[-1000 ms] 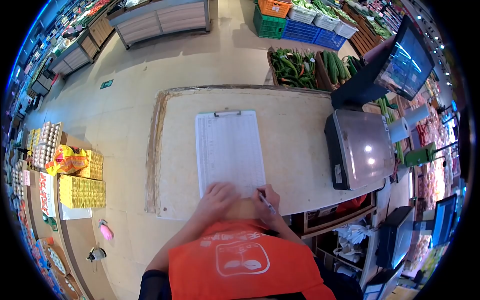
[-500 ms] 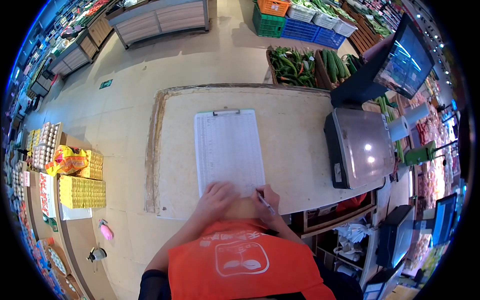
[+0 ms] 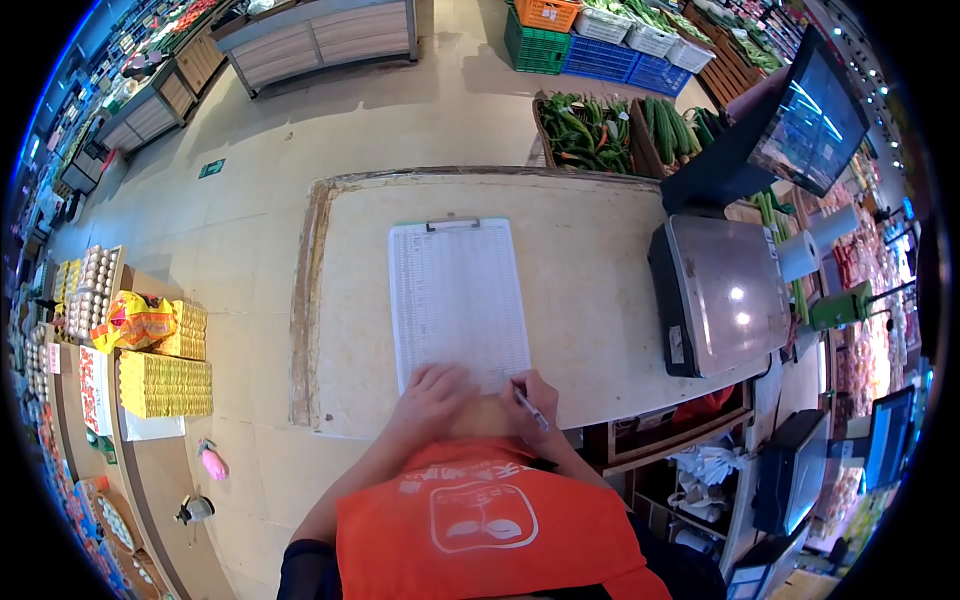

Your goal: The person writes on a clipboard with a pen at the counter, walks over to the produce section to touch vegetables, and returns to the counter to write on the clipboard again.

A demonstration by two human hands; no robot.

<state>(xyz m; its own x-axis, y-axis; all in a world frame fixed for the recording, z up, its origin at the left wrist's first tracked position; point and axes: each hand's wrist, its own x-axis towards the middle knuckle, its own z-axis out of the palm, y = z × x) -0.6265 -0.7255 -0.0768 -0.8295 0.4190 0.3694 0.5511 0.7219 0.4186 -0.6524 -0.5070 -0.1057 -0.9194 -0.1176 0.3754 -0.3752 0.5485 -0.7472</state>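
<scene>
A clipboard with a printed sheet [image 3: 460, 300] lies on the pale worn table [image 3: 600, 270], its metal clip at the far edge. My left hand [image 3: 437, 398] rests on the sheet's lower left part, fingers apart and slightly blurred, holding nothing. At the sheet's lower right corner my right hand [image 3: 530, 402] is closed around a pen [image 3: 531, 408], whose tip end is near the paper. The pen tip itself is too small to make out.
A weighing scale [image 3: 725, 295] with a tilted screen [image 3: 810, 120] stands on the right. Baskets of green peppers [image 3: 585, 130] and cucumbers [image 3: 670, 130] sit beyond the table. Egg trays [image 3: 165, 383] are at left. Below the scale is an open shelf [image 3: 690, 425].
</scene>
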